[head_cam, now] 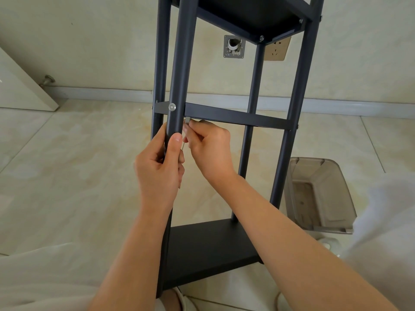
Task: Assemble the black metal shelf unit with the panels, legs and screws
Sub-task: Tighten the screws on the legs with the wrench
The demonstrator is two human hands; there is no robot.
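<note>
Bare forearms are seen reaching up from the bottom edge. A round, matte black leg (177, 86) of the shelf unit (235, 113) is gripped by the left hand (160, 167), thumb laid along the tube. A small silvery tool (186, 122), largely hidden by the fingers, is pinched by the right hand (208, 144) under the flat middle panel (235, 115). A bright screw (172, 106) is set in the leg. The top panel is cut off. A smoky translucent plastic bin (318, 194) is seen on the glossy tiled floor (67, 164).
</note>
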